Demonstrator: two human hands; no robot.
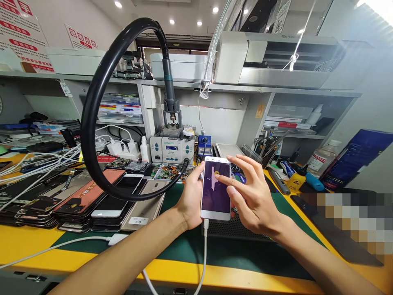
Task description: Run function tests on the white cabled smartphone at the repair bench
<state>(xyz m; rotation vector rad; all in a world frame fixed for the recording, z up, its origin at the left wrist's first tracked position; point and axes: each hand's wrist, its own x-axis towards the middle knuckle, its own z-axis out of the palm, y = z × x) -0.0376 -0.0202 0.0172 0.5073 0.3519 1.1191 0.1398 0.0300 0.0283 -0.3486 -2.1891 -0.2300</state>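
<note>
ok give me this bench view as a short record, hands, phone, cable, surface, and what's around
left hand: left hand holds a white-framed rectangular phone
right hand: right hand has its index fingertip on or just over the screen
screen: dark purple, with a pale pinkish patch
cable: white charging cable at the phone's lower edge
surface: dark green mat on a yellow bench
left side: stacked phones and phone parts
behind: grey box-shaped station, thick black curved hose

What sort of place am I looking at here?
Probably a phone-repair workshop: a white-framed rectangular smartphone on a thin white cable, stacks of flat, multicoloured phones and screens, and a light-grey boxy station beside a thick black looped hose.
</note>
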